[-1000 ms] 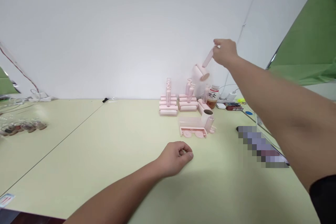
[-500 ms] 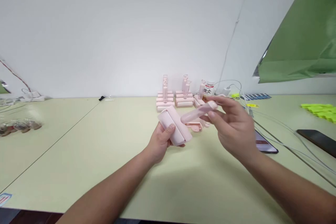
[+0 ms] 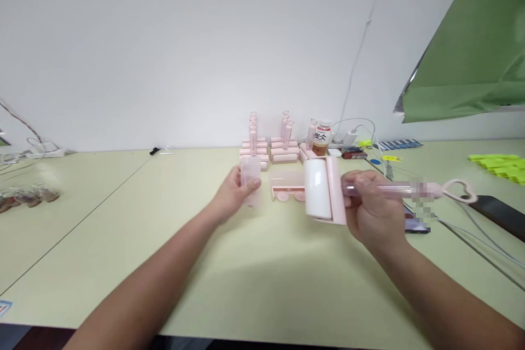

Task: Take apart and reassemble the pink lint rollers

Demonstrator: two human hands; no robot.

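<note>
My right hand (image 3: 375,205) is wrapped round the clear pink handle of a lint roller (image 3: 322,188). Its white roll faces left, bare, and the handle ends in a heart-shaped loop at the right. To the left, my left hand (image 3: 235,191) grips a translucent pink cover (image 3: 250,172), apart from the roller and slightly blurred. Between the hands, a pink piece with round discs (image 3: 287,195) lies on the table, partly behind the roller. More pink lint rollers (image 3: 285,154) stand in rows near the wall, handles upward.
By the wall stands a labelled bottle (image 3: 322,138) among white cables. A tablet or phone (image 3: 416,222) lies under my right wrist, with a black phone (image 3: 500,216) farther right. Bright yellow-green pieces (image 3: 498,172) lie at the right; small bagged items (image 3: 30,196) at the left.
The cover has come off the roller and moved left in my left hand. My right hand has taken the roller rightward by its handle, which now points right, exposing the white roll.
</note>
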